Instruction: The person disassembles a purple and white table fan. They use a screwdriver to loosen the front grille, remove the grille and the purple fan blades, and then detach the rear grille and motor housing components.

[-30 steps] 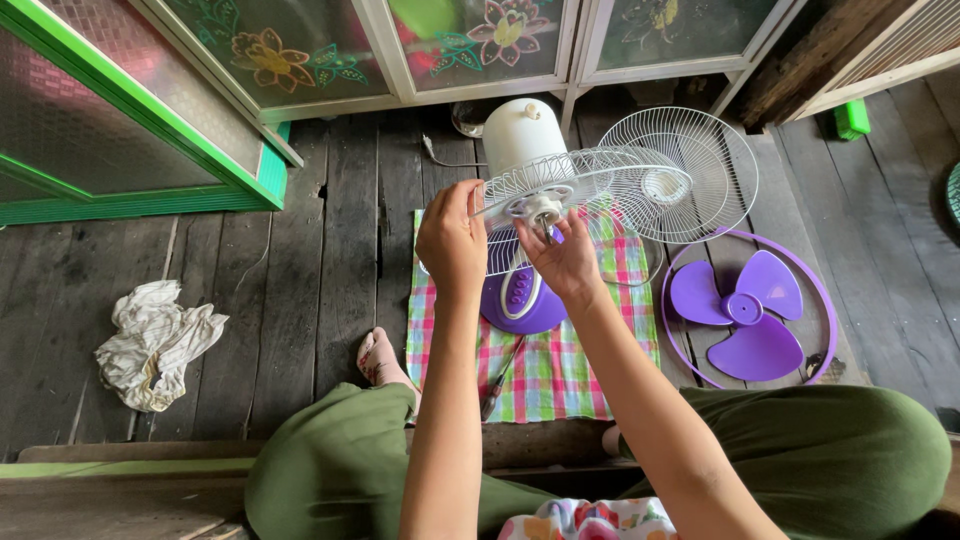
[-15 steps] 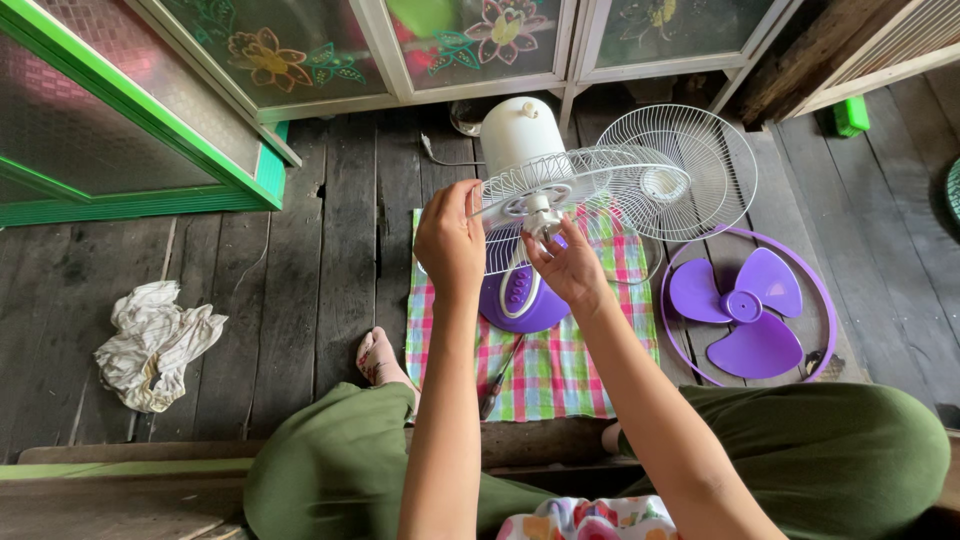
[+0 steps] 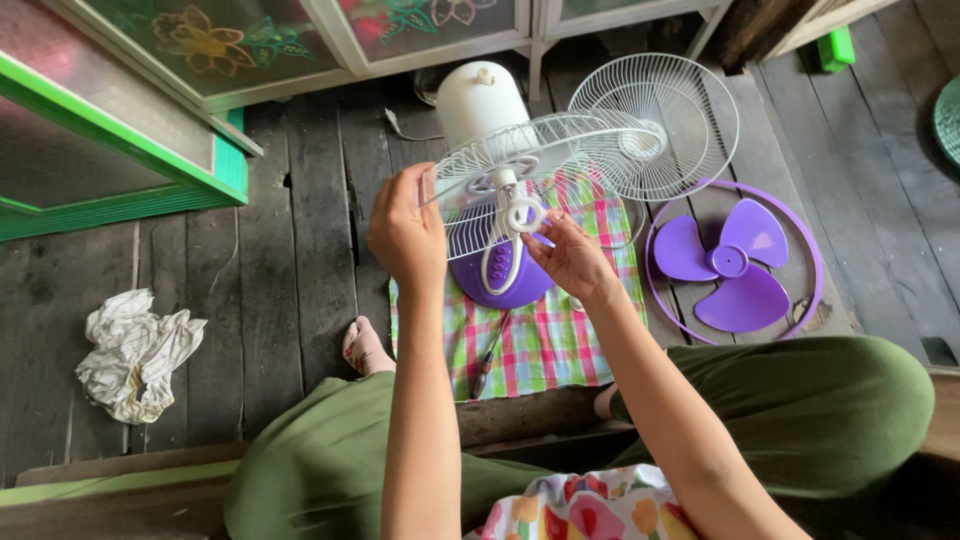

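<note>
A crumpled white rag lies at far left on the dark plank floor, well apart from everything else. A green-framed glass door stands open above it. Next comes the left hand, raised, its fingers curled over the left rim of a white wire fan guard, which is held tilted above the floor. A bare foot rests on the planks just below that hand. Under the guard sits the purple fan body on a checked pink-and-green cloth, with a screwdriver lying on the cloth near its lower edge. The right hand is at the guard's centre, fingers pinched together on something small, possibly a nut or screw; it is too small to tell. Behind stands a white rounded base. Further right, a second white wire guard lies flat, and beside it a purple fan blade rests inside a purple ring.
</note>
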